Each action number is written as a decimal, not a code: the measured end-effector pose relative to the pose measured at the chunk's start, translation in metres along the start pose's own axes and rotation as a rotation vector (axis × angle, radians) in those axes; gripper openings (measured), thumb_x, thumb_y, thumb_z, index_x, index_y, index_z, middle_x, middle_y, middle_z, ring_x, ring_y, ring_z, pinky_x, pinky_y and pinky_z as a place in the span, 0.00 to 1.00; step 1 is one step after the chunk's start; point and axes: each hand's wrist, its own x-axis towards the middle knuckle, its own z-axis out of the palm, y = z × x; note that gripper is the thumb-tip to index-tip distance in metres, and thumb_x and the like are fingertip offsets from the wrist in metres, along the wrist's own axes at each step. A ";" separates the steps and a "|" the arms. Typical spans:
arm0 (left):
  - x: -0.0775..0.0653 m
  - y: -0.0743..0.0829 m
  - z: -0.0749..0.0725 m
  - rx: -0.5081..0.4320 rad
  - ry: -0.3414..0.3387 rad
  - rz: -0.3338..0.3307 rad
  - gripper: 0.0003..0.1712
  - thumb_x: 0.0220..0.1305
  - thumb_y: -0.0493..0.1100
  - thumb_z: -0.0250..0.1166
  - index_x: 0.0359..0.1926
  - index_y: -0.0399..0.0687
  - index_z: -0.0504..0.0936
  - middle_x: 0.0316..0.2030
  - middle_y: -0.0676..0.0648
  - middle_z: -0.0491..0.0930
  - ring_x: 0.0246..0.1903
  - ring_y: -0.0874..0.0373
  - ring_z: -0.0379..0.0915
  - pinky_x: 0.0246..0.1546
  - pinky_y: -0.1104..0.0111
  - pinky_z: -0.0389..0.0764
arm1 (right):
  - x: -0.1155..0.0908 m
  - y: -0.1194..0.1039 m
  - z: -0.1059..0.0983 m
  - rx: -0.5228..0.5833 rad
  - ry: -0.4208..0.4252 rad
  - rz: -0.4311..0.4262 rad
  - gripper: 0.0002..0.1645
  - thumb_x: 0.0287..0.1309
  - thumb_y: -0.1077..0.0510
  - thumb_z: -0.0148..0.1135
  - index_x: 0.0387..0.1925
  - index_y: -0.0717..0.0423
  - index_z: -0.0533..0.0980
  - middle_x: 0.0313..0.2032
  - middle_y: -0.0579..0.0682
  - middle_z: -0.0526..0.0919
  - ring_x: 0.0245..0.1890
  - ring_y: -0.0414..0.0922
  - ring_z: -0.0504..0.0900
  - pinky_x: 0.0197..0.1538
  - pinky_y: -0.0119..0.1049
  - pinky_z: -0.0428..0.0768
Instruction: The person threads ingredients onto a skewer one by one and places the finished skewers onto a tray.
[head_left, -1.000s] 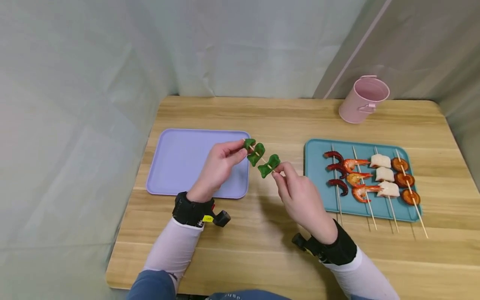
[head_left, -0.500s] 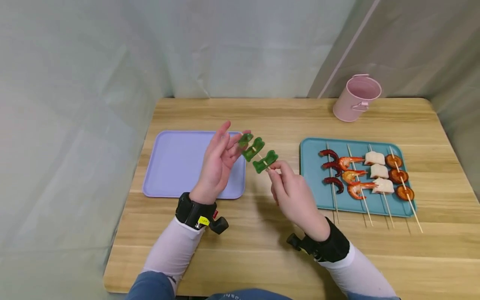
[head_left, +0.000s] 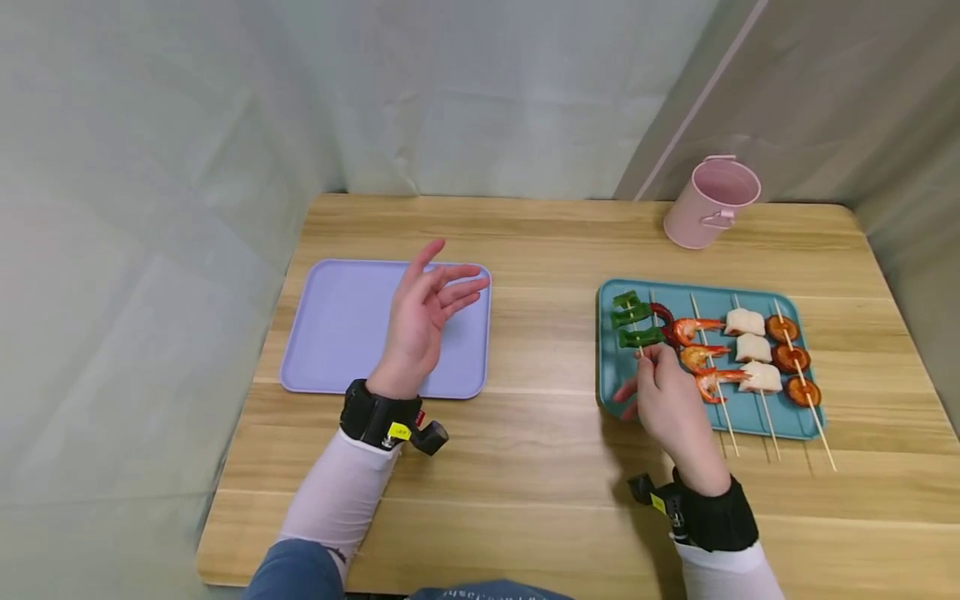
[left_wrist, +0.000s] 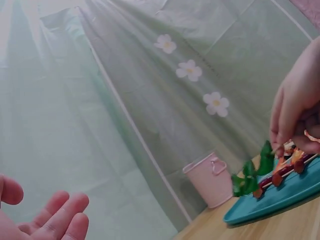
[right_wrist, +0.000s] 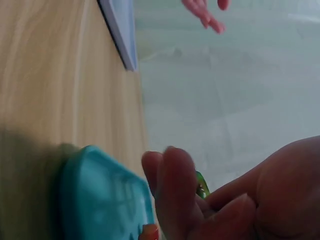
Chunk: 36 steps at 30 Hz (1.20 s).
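My right hand (head_left: pixel 671 408) pinches the lower end of a wooden skewer threaded with green pepper pieces (head_left: pixel 632 315). It holds this skewer over the left side of a teal tray (head_left: pixel 609 367), beside a skewer of dark red octopus tentacles (head_left: pixel 662 313) that the hand partly hides. In the left wrist view the green pieces (left_wrist: pixel 245 180) show at the tray's near end, close above the rim. My left hand (head_left: pixel 416 325) hovers over a lilac tray (head_left: pixel 337 325), fingers spread and holding nothing.
Further right on the teal tray lie skewers of shrimp (head_left: pixel 703 358), white chunks (head_left: pixel 753 348) and round brown slices (head_left: pixel 791 359), their stick ends reaching past the front rim. A pink bucket (head_left: pixel 693 218) stands behind it on the wooden table (head_left: pixel 540 467). Curtains enclose the table.
My left hand has let go of the pepper skewer's tip and spread its fingers. The right hand has carried the skewer rightward from mid-table to the teal tray.
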 end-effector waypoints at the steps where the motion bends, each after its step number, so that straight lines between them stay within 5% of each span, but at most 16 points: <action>1: 0.000 0.000 0.000 -0.002 0.003 0.001 0.24 0.77 0.39 0.46 0.71 0.47 0.60 0.45 0.38 0.84 0.47 0.40 0.79 0.50 0.59 0.82 | 0.000 0.002 0.000 0.003 -0.006 0.013 0.25 0.80 0.45 0.28 0.60 0.60 0.61 0.29 0.50 0.84 0.19 0.48 0.82 0.29 0.42 0.73; 8: -0.001 0.002 -0.001 0.014 0.011 0.008 0.23 0.77 0.39 0.46 0.69 0.47 0.63 0.40 0.42 0.85 0.41 0.43 0.82 0.43 0.63 0.84 | 0.003 0.011 0.005 0.079 -0.078 0.062 0.25 0.80 0.46 0.33 0.59 0.63 0.62 0.25 0.54 0.84 0.20 0.49 0.83 0.25 0.45 0.83; 22: -0.003 0.006 -0.001 0.039 0.029 0.034 0.23 0.75 0.38 0.46 0.69 0.48 0.63 0.37 0.44 0.84 0.33 0.47 0.84 0.38 0.65 0.85 | 0.008 0.016 0.014 -0.115 0.007 0.080 0.19 0.76 0.47 0.43 0.40 0.58 0.69 0.16 0.49 0.81 0.14 0.44 0.80 0.22 0.42 0.79; 26: -0.003 0.005 0.001 0.035 0.025 0.033 0.23 0.75 0.37 0.46 0.68 0.48 0.64 0.36 0.44 0.84 0.31 0.48 0.84 0.37 0.65 0.85 | 0.010 0.017 0.013 -0.138 0.020 0.078 0.19 0.75 0.47 0.43 0.43 0.59 0.70 0.15 0.48 0.81 0.14 0.43 0.80 0.23 0.42 0.77; 31: -0.004 0.004 0.002 0.048 0.012 0.031 0.22 0.76 0.38 0.45 0.67 0.47 0.65 0.35 0.45 0.83 0.28 0.50 0.83 0.36 0.65 0.84 | -0.001 0.013 0.007 -0.197 0.036 0.070 0.26 0.75 0.42 0.45 0.58 0.59 0.69 0.15 0.47 0.81 0.15 0.42 0.80 0.26 0.41 0.76; 34: -0.004 0.002 0.003 0.138 -0.004 0.033 0.21 0.76 0.40 0.47 0.67 0.47 0.66 0.37 0.43 0.82 0.31 0.48 0.82 0.37 0.64 0.84 | -0.011 0.005 -0.004 -0.262 0.029 0.020 0.35 0.74 0.35 0.42 0.63 0.58 0.68 0.19 0.49 0.83 0.18 0.43 0.80 0.27 0.43 0.77; 36: -0.002 0.001 0.003 0.312 -0.033 0.059 0.22 0.76 0.41 0.49 0.67 0.46 0.66 0.40 0.42 0.82 0.36 0.48 0.81 0.40 0.62 0.83 | -0.011 -0.003 -0.014 -0.316 0.028 -0.056 0.38 0.72 0.31 0.41 0.63 0.56 0.70 0.25 0.51 0.85 0.23 0.45 0.82 0.29 0.45 0.79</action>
